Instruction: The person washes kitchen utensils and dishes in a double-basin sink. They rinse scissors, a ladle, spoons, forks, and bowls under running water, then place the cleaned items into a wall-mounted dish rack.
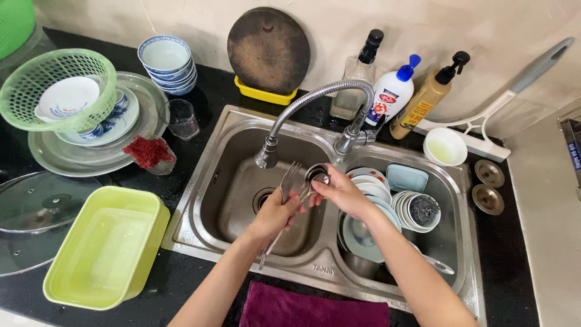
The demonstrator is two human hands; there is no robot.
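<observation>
Where the black worktop [187, 284] runs under the tiled wall, a steel double sink [321, 266] fills the middle. Its left basin is bare but for the drain; its right basin is crowded with stacked plates [363, 233], small bowls [404, 209] with a dark scourer [425, 209] in the top one, and a pale blue dish [407, 177]. A bendy tap [315, 100] arches from the divider to a nozzle over the left basin.

Left of the sink sit a lime tub [106, 248], a glass lid [30, 212], a steel tray [130, 148] carrying a green basket [36, 79] with a white bowl inside, and a stack of blue-rimmed bowls [166, 63]. A round board [268, 48] leans on the wall — beside it stand three bottles [393, 94]. A purple cloth [311, 310] lies at the sink's front edge.

Over the left basin, just below the nozzle, both hands meet. The left hand [275, 215] is closed round a bundle of cutlery, a fork [289, 175] pointing up and handles hanging below the fist. The right hand [339, 189] curls its fingers about a spoon [316, 177] at the bundle's top — fingers bent, gripping.
</observation>
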